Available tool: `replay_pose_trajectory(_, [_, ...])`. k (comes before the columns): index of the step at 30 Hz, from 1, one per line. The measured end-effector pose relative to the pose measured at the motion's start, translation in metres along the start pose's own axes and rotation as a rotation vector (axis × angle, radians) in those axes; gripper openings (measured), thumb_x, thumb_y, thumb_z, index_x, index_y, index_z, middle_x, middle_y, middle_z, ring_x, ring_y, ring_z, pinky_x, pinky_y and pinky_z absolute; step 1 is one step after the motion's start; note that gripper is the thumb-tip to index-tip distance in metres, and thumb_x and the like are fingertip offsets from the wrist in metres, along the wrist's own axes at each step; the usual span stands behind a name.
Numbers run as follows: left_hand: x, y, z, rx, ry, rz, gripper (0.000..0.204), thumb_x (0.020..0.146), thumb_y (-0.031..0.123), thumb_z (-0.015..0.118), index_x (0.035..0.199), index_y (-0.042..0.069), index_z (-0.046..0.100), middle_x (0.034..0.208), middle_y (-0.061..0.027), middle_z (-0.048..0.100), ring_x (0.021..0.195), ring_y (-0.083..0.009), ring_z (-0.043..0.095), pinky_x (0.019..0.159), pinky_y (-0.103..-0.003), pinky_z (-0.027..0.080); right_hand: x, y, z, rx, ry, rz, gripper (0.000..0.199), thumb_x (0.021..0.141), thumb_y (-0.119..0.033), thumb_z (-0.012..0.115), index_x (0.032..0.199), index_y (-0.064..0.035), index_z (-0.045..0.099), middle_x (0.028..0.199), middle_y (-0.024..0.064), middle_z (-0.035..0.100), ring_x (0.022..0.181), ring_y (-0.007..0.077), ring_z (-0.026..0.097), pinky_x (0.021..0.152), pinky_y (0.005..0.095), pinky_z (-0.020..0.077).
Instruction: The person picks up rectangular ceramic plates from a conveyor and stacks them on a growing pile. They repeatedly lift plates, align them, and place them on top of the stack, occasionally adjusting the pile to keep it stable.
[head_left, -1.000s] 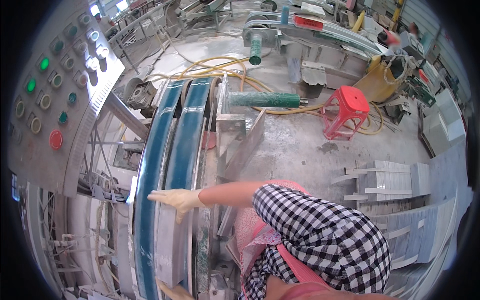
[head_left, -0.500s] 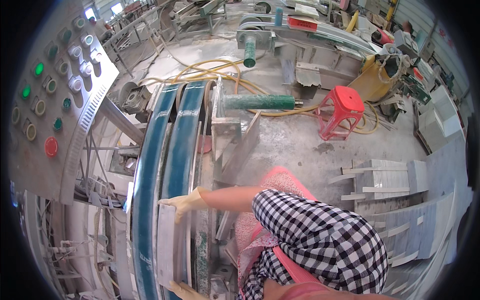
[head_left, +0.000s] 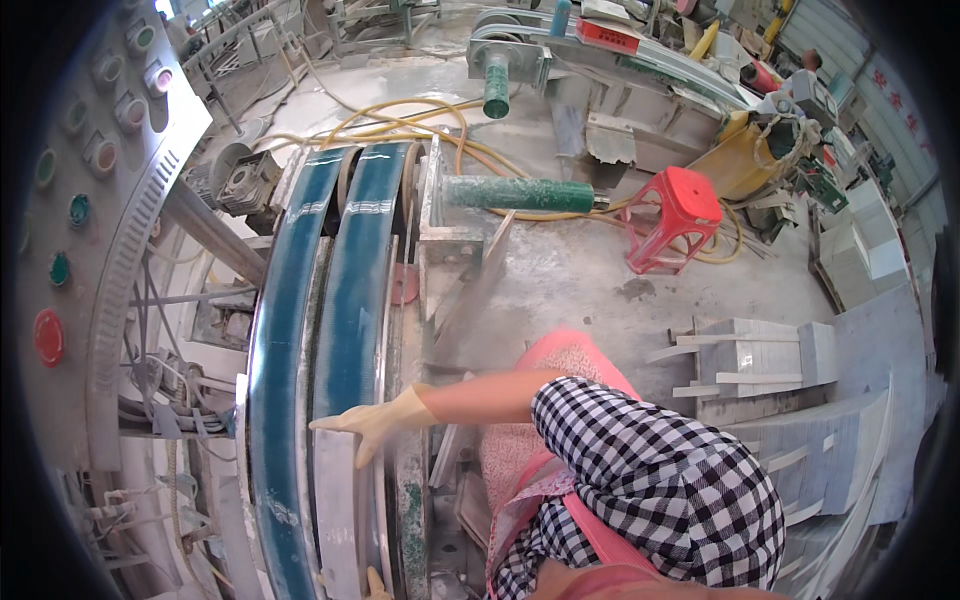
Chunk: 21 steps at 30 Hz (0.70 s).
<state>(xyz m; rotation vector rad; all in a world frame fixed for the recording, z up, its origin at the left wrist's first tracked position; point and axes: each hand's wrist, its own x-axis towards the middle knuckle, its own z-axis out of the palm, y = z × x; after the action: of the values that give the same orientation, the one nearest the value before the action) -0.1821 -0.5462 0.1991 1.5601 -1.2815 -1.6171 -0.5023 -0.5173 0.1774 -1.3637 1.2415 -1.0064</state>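
A pale grey stone strip (head_left: pixel 342 500) lies lengthwise on the right one of two dark teal conveyor belts (head_left: pixel 350 330). My right hand (head_left: pixel 380 425), in a cream glove, grips its far end, fingers across the end and thumb down along the right side. At the bottom edge of the picture my left hand (head_left: pixel 375 583) shows only in part. Its gloved fingertips appear at both sides of the strip, closed on it; the rest is cut off. A black-and-white checked sleeve (head_left: pixel 630 440) covers my right upper arm.
A control panel (head_left: pixel 100 200) with buttons and a red stop knob (head_left: pixel 48 337) stands at left. A green roller (head_left: pixel 520 193) juts out beyond the belts. A red stool (head_left: pixel 672 215), yellow hoses (head_left: pixel 400 118) and stacked stone slabs (head_left: pixel 760 360) are to the right.
The strip has moved slightly nearer along the belt, with both hands on it. My left hand is now mostly out of the picture. The whole view has shifted, with the panel farther left.
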Motion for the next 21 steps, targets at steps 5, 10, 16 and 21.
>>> replay_pose_trajectory(5, [0.008, 0.004, 0.016, 0.009, -0.003, -0.024, 0.074, 0.075, 0.024, 0.079, 0.137, -0.005, 0.050, 0.130, -0.0240, 0.059, 0.115, -0.0368, 0.060, 0.101, -0.045, 0.046, -0.012, -0.013, -0.007, -0.066, 0.009, -0.009, 0.101, 0.070, -0.016, 0.082, 0.155, -0.0039, 0.028, 0.126, 0.0258, 0.058, 0.111, 0.0341, 0.062, 0.082, 0.0374, 0.0567])
replay_pose_trajectory(10, [0.008, 0.006, 0.021, 0.006, 0.004, -0.035, 0.073, 0.075, 0.024, 0.078, 0.137, -0.005, 0.051, 0.129, -0.0235, 0.059, 0.114, -0.0361, 0.060, 0.101, -0.045, 0.047, -0.008, -0.028, -0.025, -0.379, 0.052, -0.277, 0.107, 0.065, -0.015, 0.087, 0.154, -0.0055, 0.029, 0.128, 0.0273, 0.058, 0.121, 0.0375, 0.058, 0.095, 0.0405, 0.0509])
replay_pose_trajectory(16, [0.002, 0.000, 0.018, -0.035, 0.013, -0.048, 0.072, 0.076, 0.024, 0.078, 0.136, -0.004, 0.051, 0.128, -0.0229, 0.060, 0.114, -0.0352, 0.060, 0.100, -0.045, 0.047, -0.004, -0.027, -0.034, -0.400, -0.022, -0.099, 0.090, 0.054, -0.019, 0.093, 0.134, -0.0063, 0.054, 0.116, 0.0181, 0.059, 0.114, 0.0376, 0.057, 0.097, 0.0412, 0.0452])
replay_pose_trajectory(21, [-0.003, -0.010, 0.002, -0.089, 0.009, -0.041, 0.071, 0.076, 0.024, 0.077, 0.136, -0.004, 0.052, 0.127, -0.0225, 0.061, 0.113, -0.0344, 0.061, 0.100, -0.044, 0.047, 0.001, -0.012, -0.026, -0.133, -0.004, -0.097, 0.074, 0.054, -0.008, 0.095, 0.119, -0.0054, 0.058, 0.112, 0.0102, 0.065, 0.110, 0.0241, 0.063, 0.091, 0.0337, 0.0499])
